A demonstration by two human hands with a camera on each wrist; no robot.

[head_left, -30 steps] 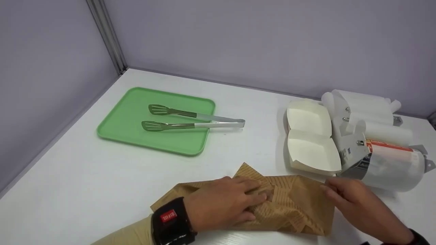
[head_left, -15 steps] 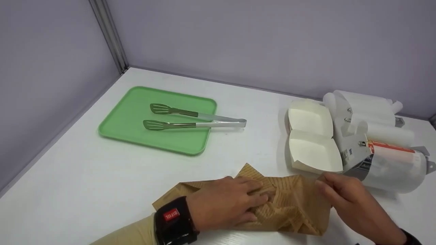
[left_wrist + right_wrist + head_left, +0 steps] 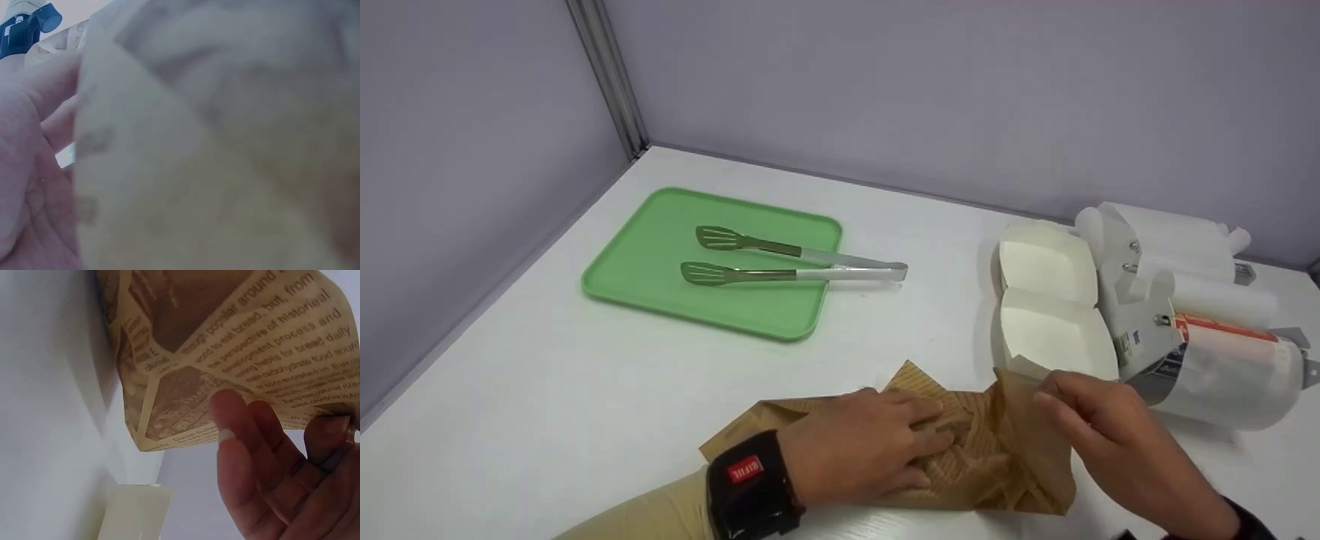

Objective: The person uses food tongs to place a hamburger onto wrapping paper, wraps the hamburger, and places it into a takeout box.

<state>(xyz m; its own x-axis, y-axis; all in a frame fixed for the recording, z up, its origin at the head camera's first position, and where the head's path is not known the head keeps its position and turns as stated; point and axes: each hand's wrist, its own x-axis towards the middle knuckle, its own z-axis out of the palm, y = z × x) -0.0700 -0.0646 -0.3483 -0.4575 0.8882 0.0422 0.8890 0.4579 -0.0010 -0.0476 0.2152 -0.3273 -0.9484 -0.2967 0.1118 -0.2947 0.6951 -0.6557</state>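
Brown wrapping paper (image 3: 990,469) printed with newspaper-style text lies folded and crumpled near the front of the table. On top of it rests my left hand (image 3: 862,450), palm down with its fingers spread over the middle. My right hand (image 3: 1117,442) pinches the paper's right end between thumb and forefinger, and that end stands raised and bent inward. In the right wrist view, printed lines (image 3: 275,343) and a creased corner show beside the fingers. The left wrist view is mostly filled by blurred paper (image 3: 169,169). Whatever lies inside the paper is hidden.
Behind the right hand stands an opened white clamshell box (image 3: 1054,330). To its right are rolls of plastic film or bags (image 3: 1230,367) on metal holders. Metal tongs (image 3: 802,274) lie across a green tray (image 3: 660,289) at the back left. Grey walls border the table.
My right hand has moved left and slightly up, lifting the paper's right end and folding it inward. The left hand keeps its place on the paper; the whole view has shifted slightly.
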